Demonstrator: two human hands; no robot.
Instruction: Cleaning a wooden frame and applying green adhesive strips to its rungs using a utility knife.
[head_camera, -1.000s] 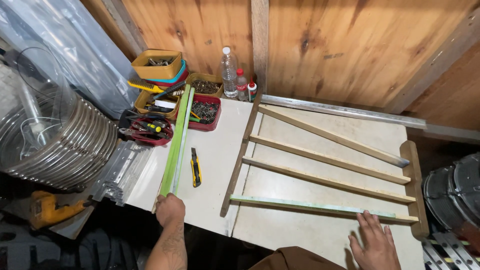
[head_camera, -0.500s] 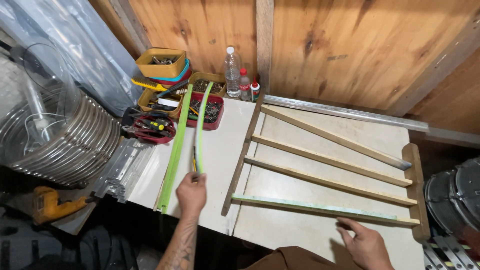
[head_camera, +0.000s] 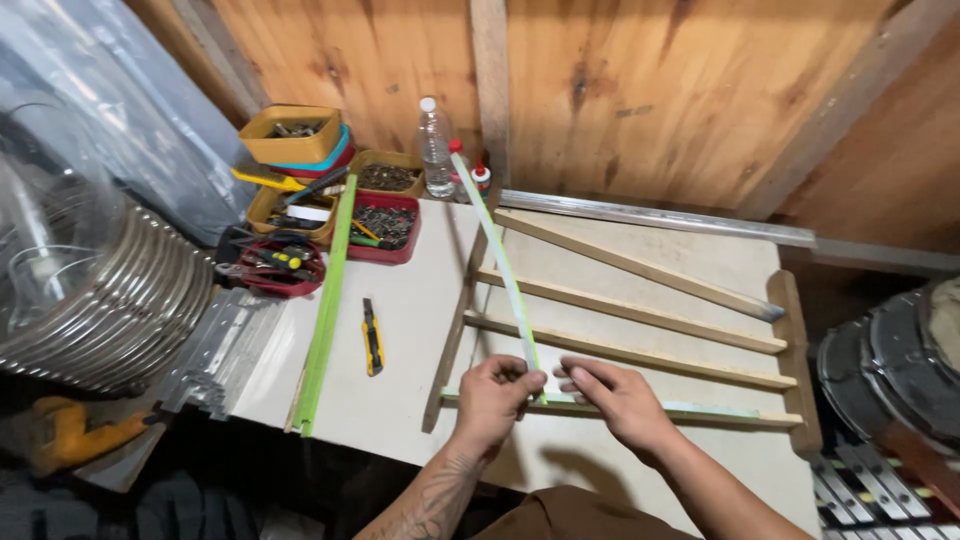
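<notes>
Plywood walls close in behind the pale table (head_camera: 420, 300). Nearest, the left hand (head_camera: 497, 392) pinches the near end of a thin green-edged wooden strip (head_camera: 500, 265), and the right hand (head_camera: 618, 397) has its fingers on that same end. It slants across the wooden slatted frame (head_camera: 640, 315) toward a clear plastic bottle (head_camera: 433, 148). To seat it well, I'd square the near end on the bottom rail before pressing down.

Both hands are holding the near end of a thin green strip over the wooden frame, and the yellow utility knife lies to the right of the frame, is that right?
Not quite. The head view shows the utility knife left of the wooden frame, on the white board. Both the left hand and right hand do hold the green strip.
</notes>
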